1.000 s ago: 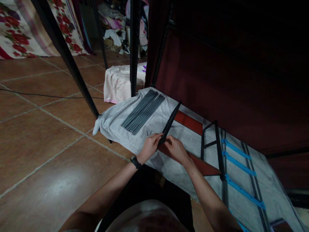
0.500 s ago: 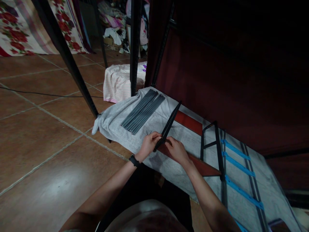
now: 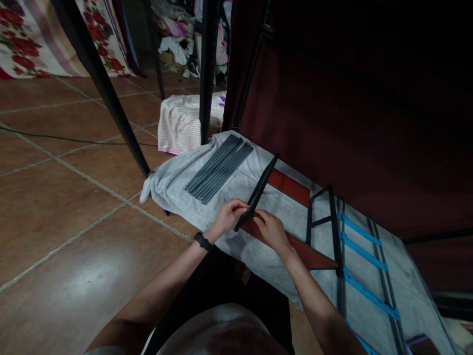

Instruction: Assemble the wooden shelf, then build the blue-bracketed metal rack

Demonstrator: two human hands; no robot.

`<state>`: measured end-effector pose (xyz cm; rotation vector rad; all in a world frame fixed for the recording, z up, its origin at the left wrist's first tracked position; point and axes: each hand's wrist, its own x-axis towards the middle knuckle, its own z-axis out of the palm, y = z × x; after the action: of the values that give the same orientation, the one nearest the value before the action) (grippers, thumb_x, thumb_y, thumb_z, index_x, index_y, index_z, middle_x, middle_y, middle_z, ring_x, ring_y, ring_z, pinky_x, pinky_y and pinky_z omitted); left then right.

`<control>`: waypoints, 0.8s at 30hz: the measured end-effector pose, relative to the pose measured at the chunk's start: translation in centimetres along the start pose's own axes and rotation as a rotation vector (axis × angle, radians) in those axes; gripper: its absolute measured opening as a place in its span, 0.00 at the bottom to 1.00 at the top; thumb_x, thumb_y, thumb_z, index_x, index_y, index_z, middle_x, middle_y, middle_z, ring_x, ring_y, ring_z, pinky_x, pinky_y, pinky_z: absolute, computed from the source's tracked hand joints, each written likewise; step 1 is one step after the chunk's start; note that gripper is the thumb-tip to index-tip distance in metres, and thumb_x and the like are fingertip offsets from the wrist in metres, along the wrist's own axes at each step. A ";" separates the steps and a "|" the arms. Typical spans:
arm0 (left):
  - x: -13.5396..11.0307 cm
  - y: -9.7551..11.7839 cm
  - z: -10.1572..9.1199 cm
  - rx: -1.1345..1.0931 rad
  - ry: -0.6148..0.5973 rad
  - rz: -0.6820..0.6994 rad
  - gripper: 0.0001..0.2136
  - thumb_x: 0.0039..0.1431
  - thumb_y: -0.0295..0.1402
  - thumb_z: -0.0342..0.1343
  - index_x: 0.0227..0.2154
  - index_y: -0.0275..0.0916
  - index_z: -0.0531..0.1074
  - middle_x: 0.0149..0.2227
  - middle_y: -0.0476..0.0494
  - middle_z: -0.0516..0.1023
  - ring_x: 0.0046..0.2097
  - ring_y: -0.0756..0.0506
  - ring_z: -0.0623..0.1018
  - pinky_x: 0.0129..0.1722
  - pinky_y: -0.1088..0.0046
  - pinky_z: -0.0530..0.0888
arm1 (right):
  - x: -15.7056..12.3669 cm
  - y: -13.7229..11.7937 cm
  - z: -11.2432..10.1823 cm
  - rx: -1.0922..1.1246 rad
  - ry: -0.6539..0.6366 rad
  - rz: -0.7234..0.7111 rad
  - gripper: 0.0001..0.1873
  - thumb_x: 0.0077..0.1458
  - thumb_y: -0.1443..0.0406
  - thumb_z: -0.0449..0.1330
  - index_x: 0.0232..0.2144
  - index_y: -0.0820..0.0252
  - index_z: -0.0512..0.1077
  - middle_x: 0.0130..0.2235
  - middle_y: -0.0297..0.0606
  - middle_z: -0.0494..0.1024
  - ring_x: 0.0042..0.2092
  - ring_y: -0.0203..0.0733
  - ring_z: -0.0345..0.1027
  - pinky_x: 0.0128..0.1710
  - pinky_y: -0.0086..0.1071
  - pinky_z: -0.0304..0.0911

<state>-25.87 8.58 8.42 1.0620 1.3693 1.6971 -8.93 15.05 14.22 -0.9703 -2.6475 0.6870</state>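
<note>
A slim black metal frame [image 3: 263, 185] stands tilted at the left end of two reddish-brown boards, the far board [image 3: 290, 188] and the near board [image 3: 312, 252]. My left hand [image 3: 229, 217] is closed, its fingertips pinched against the frame's outer side near the lower end. From the inner side, my right hand [image 3: 272, 230] grips the same spot with bent fingers, just above the near board. Whether a small part sits between the fingertips is hidden. A second black frame [image 3: 335, 227] stands at the boards' right end. Small dark bits lie beside my left hand.
Grey rods [image 3: 218, 170] lie bundled on the grey cloth [image 3: 170, 190]. To the right are dark tubes with blue strips [image 3: 365, 250] across them. A phone-like dark object [image 3: 424, 345] is at the lower right. Black posts [image 3: 207, 74] rise at the left, before a maroon curtain [image 3: 314, 113].
Both hands keep their place on the black frame with only tiny finger shifts. The view has tilted slightly.
</note>
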 end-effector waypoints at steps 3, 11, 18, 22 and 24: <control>0.1 0.1 -0.3 0.023 -0.025 0.031 0.08 0.57 0.36 0.60 0.34 0.37 0.77 0.33 0.45 0.80 0.36 0.47 0.78 0.39 0.71 0.74 | 0.1 0.1 0.1 0.001 -0.004 0.000 0.15 0.66 0.64 0.52 0.52 0.50 0.73 0.51 0.35 0.80 0.52 0.43 0.74 0.53 0.36 0.66; -0.1 0.3 -0.4 0.065 -0.020 0.022 0.08 0.59 0.37 0.58 0.35 0.38 0.77 0.29 0.47 0.78 0.32 0.48 0.77 0.35 0.72 0.75 | 0.1 0.2 -0.2 0.019 -0.003 -0.011 0.16 0.66 0.65 0.51 0.53 0.51 0.72 0.52 0.36 0.79 0.54 0.42 0.73 0.56 0.36 0.64; 0.2 -0.2 -0.1 0.061 0.000 0.020 0.06 0.58 0.35 0.58 0.33 0.37 0.76 0.29 0.47 0.77 0.33 0.48 0.76 0.35 0.73 0.74 | -0.1 0.2 -0.5 0.033 -0.008 -0.029 0.17 0.66 0.65 0.51 0.54 0.51 0.72 0.53 0.37 0.79 0.55 0.42 0.72 0.57 0.37 0.64; 0.5 -0.2 -0.3 0.095 -0.041 0.014 0.06 0.57 0.34 0.58 0.32 0.37 0.76 0.30 0.47 0.78 0.33 0.48 0.76 0.34 0.73 0.73 | 0.0 0.4 -0.1 0.041 -0.009 -0.014 0.17 0.66 0.65 0.52 0.53 0.51 0.73 0.52 0.36 0.79 0.54 0.42 0.73 0.55 0.37 0.65; 0.6 -0.1 -0.3 0.074 -0.066 -0.016 0.07 0.57 0.35 0.58 0.32 0.37 0.76 0.28 0.48 0.78 0.31 0.49 0.75 0.32 0.74 0.73 | 0.0 0.4 -0.1 0.053 -0.016 -0.017 0.17 0.66 0.65 0.52 0.53 0.51 0.73 0.52 0.37 0.79 0.54 0.42 0.73 0.56 0.37 0.65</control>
<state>-26.43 9.04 8.35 1.1357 1.4047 1.5971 -8.68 15.38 14.08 -0.9311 -2.6340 0.7598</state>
